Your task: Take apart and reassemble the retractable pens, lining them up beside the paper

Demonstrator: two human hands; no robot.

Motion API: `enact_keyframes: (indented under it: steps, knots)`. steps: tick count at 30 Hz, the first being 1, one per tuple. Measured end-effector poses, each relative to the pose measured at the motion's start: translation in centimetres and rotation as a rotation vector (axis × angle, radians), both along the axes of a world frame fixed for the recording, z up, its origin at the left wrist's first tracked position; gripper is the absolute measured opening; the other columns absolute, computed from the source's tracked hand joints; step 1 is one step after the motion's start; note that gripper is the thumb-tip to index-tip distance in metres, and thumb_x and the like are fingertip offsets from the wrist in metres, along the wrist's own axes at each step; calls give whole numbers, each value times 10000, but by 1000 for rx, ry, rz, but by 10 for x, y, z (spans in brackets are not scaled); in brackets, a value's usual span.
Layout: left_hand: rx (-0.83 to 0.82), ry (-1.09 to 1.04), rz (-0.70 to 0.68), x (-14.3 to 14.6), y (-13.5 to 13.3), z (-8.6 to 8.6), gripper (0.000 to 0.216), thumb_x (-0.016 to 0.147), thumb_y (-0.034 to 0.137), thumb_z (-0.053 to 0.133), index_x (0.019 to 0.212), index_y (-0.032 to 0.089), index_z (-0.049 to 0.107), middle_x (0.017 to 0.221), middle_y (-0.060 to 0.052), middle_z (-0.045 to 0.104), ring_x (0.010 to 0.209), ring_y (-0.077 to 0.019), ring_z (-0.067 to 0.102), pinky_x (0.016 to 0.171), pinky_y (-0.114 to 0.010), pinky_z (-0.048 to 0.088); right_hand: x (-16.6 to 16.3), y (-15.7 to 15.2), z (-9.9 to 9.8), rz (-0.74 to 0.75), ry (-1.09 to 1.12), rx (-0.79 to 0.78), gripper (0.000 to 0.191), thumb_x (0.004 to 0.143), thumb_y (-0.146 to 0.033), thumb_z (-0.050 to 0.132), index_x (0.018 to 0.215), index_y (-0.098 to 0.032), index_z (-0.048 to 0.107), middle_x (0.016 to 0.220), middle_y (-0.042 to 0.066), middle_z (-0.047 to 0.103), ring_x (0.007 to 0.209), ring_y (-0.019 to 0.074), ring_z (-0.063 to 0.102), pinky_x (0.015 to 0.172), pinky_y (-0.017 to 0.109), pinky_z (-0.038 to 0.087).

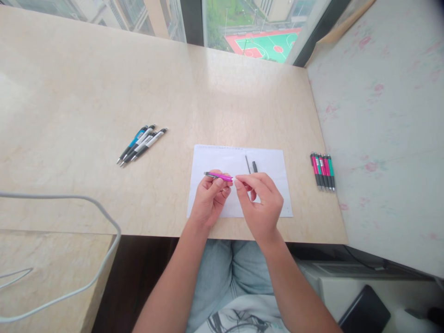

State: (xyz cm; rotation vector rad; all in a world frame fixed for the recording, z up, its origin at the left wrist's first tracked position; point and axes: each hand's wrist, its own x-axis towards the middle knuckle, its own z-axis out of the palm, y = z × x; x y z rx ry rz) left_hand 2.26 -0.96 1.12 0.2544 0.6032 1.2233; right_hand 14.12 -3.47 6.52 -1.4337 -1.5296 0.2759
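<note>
My left hand [210, 196] is closed around a magenta pen barrel [224, 176], its dark clip end pointing left. At the barrel's open right end, my right hand [262, 201] pinches thumb and forefinger together; whatever lies between those fingertips is too small to make out. Both hands hover over a white sheet of paper [222, 157]. On that sheet, just beyond my right fingers, lie a thin dark pen refill [247, 163] and a short black pen grip [255, 166].
Several pens [140, 145] with black grips lie in a loose bunch at left. Several pink and green pens [322, 172] are lined up by the wall [378, 138] at right. A grey cable [104, 210] loops over the left corner. Windows border the table's far edge.
</note>
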Motion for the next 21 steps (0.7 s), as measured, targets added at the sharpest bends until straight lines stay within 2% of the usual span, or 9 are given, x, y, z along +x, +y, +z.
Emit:
enact_keyframes:
  steps: [7,11,21]
  knots:
    - [-19,28,-1,1,0,2,265,727,233,851,918,184,674,843,12,701,703,-48,627,677,-135,516,-2,-1,-2,13,-39,-89,141,948,-266,593,993,-252,726,891,47,710,747,163,647,614,310,541]
    - [-51,23,25,-1,1,4,285,714,244,859,921,193,671,886,9,695,728,-53,634,662,-139,512,1,-6,-4,8,-27,-85,146,945,-256,594,1004,-242,726,866,46,699,718,158,635,604,310,533]
    - [-135,-171,58,-6,3,10,281,698,202,868,898,198,672,884,7,644,727,-40,595,623,-110,483,45,-10,-32,-192,-232,-190,169,935,-255,578,929,-204,739,818,34,678,609,129,505,629,291,476]
